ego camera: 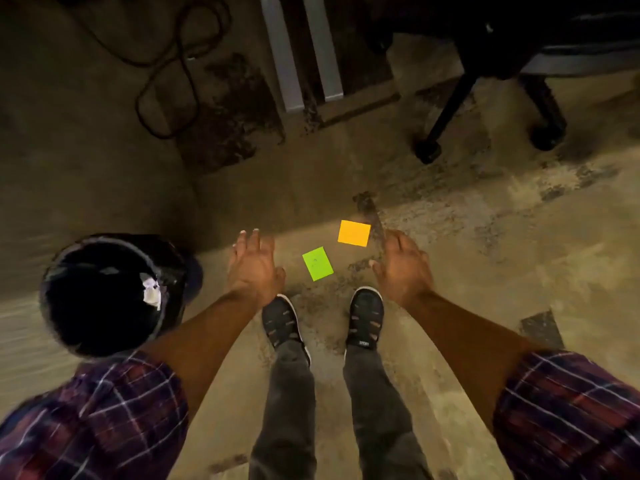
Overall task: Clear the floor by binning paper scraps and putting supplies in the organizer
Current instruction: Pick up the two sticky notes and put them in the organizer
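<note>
Two sticky-note pads lie on the worn floor just ahead of my shoes: a green pad [317, 264] and, a little farther and to the right, an orange pad [354, 233]. My left hand [254, 268] hovers left of the green pad, fingers spread, holding nothing. My right hand [401, 268] hovers right of both pads, also open and empty. A black bin [69, 258] with a dark liner stands at my left; a white paper scrap [151, 292] lies inside it near the rim.
A black office chair base [450, 109] with castors stands at the far right. Grey desk legs [284, 60] rise at the top middle, and a black cable [162, 95] loops on the floor at the far left. My shoes [365, 317] stand close behind the pads.
</note>
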{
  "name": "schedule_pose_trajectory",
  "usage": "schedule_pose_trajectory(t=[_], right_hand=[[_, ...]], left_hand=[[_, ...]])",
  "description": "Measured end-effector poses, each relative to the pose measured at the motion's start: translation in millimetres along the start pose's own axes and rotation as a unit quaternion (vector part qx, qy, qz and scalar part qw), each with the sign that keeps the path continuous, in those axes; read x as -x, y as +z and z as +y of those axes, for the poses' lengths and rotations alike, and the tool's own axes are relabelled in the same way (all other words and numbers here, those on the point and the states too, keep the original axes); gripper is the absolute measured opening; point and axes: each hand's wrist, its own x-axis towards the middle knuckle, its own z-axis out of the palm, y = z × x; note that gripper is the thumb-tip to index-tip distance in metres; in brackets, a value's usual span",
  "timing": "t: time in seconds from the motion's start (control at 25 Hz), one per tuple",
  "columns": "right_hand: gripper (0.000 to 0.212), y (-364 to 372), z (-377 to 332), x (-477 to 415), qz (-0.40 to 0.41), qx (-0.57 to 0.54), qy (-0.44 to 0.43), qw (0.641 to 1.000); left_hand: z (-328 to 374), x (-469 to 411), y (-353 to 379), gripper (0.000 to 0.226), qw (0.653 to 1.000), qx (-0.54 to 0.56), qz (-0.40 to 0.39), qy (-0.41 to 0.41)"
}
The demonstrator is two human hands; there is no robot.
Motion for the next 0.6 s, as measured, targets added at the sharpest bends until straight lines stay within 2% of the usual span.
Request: schedule_pose_trajectory(t=[0.16,0.4,0.6], right_hand=[[0.075,73,23,-60,-0.020,0.037,-0.002,0.999],[0.071,168,47,-142,-0.025,0.062,-0.017,0.998],[0.066,218,64,-194,0.006,0.070,-0.017,0.997]], left_hand=[[-1,-71,83,0.076,0.999,-0.001,0.009,0.032],[25,-147,187,0.067,0.999,0.029,0.020,0.030],[37,-176,265,0.085,1.000,0.020,-0.017,0.006]])
